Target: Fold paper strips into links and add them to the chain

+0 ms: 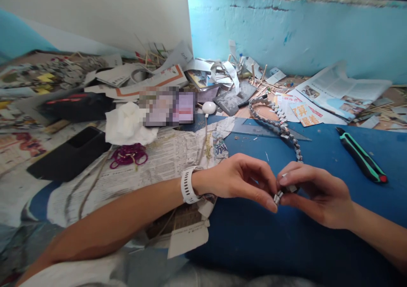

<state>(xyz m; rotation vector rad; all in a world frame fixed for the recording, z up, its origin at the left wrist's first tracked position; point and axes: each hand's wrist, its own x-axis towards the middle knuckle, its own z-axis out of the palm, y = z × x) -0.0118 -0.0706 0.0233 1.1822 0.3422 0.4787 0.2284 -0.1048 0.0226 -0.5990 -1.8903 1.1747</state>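
One end of a folded-strip chain (298,151) is pinched in the closed grip of both the left hand (237,179) and the right hand (321,198), its loop laid towards 12 o'clock over a clear ruler (251,128). At 1 o'clock, Chinese characters are printed on a paper scrap (307,114). The utility knife (362,155) is set at 2 o'clock; blue bench (241,236) surface is seen between it and the right hand.

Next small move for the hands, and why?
Probably a light left hand squeeze on the near end of the folded chain, right hand steadying: both hands' fingertips meet there, and the chain's far part lies over the clear ruler.
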